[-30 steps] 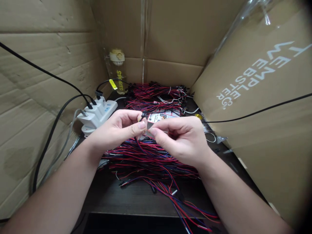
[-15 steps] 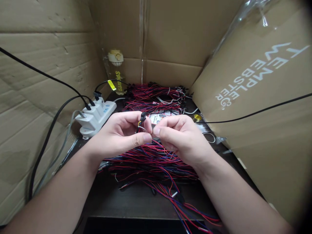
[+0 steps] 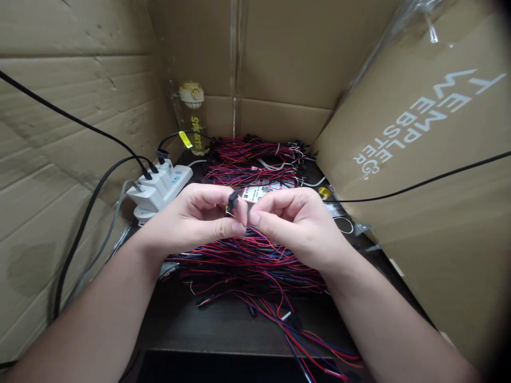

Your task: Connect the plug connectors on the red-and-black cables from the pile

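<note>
My left hand [image 3: 199,213] is closed around a small black wire connector [image 3: 232,200], whose face with several holes points up toward me. Thin yellow and white wires come out of the connector's lower end, beside my fingers. Close to its right, my right hand [image 3: 295,221] is closed with thumb and forefinger pinched together. What lies in that pinch, if anything, is too small to make out. Below both hands spreads a large bundle of red, blue and black wires [image 3: 251,266].
A white power strip [image 3: 159,186] with plugged-in cables stands at the left. More red and black wire bundles [image 3: 255,154] lie at the back, near a clear bottle [image 3: 194,117]. Cardboard walls [image 3: 279,58] enclose the dark table [image 3: 223,330]. A black cable [image 3: 423,182] crosses from the right.
The connector has tilted so that its holed face shows more, and it sits slightly lower. The white wire between my hands shows less. Both hands stay nearly in place.
</note>
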Tool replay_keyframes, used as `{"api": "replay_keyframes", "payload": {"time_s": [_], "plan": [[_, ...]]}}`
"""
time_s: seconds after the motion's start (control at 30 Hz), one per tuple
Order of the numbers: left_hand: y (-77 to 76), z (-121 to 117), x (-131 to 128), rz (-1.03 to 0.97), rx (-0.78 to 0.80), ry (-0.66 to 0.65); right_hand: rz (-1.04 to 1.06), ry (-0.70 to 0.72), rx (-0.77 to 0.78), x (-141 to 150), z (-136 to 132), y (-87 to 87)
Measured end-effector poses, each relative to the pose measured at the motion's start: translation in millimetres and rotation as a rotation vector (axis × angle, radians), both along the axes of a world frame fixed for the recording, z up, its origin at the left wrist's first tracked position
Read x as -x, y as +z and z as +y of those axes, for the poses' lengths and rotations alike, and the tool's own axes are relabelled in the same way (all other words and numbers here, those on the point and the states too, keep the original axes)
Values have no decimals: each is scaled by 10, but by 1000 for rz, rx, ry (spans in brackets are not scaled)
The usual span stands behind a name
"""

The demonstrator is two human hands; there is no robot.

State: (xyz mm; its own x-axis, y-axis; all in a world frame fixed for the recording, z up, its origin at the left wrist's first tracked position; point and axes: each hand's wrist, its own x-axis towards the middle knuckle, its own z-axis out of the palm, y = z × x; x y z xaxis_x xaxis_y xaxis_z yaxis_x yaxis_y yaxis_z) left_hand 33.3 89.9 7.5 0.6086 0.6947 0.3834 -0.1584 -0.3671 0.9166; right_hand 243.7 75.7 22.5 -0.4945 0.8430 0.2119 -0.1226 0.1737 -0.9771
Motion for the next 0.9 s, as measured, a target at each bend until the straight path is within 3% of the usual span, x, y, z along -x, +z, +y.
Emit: {"api": "replay_keyframes", "payload": {"time_s": [0.17, 0.43, 0.67, 0.9], "plan": [[16, -1, 22, -64, 28, 18, -99, -96, -219, -44, -23, 3], [-77, 39, -25, 21, 194, 35, -227, -296, -738, -29, -54, -50], [-80, 8, -77, -9, 213, 109, -277, -383, -847, 11, -44, -73], [23, -57, -110, 116, 161, 221, -323, -415, -818, 28, -56, -91]]}}
